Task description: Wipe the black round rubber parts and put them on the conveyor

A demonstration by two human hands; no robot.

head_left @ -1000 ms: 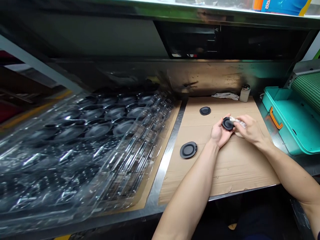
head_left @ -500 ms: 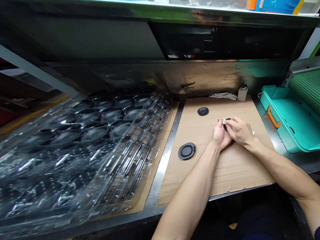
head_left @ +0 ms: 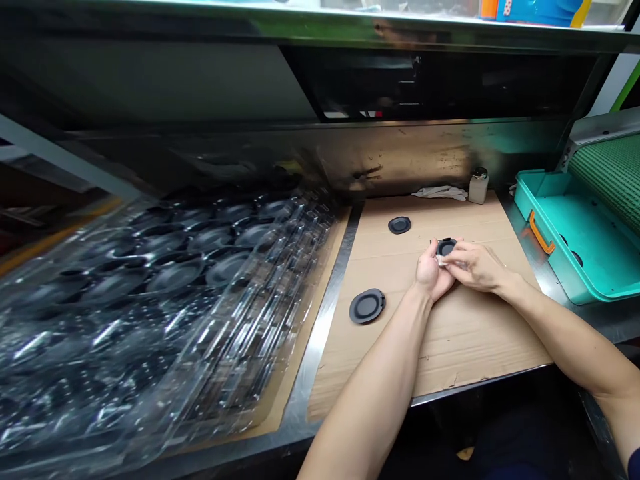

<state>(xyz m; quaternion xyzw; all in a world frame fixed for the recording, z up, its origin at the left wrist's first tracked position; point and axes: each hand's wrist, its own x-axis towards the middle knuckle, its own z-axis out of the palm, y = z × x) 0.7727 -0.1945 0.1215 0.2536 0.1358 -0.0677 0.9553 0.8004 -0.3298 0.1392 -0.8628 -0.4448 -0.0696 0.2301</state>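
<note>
two bare hands meet over the cardboard sheet (head_left: 480, 333), just right of its middle. left hand (head_left: 434, 275) palm up, fingers curled round a small black disc (head_left: 447, 247), gripping it, inner face showing; probably cradled so to back it against pressure from the other side. right hand (head_left: 477, 268) closed, fingertips pinching a white wad (head_left: 441, 261) at the disc's near edge; a fingertip pinch likely suits reaching a narrow rim. two loose parts lie flat on the cardboard, apart from each other: the upper disc (head_left: 399, 225) and, nearer the body, the lower disc (head_left: 367, 307), both left of the hands, perhaps for easy reach. cardboard presumably spares them the bare metal. at the back edge, a capped bottle (head_left: 479, 187) upright beside a crumpled white cloth (head_left: 440, 193), out of the working space. clear trays (head_left: 235, 327) stacked left, dark ovals in pockets, presumably to keep them apart. teal bin (head_left: 567, 273) at right.
</note>
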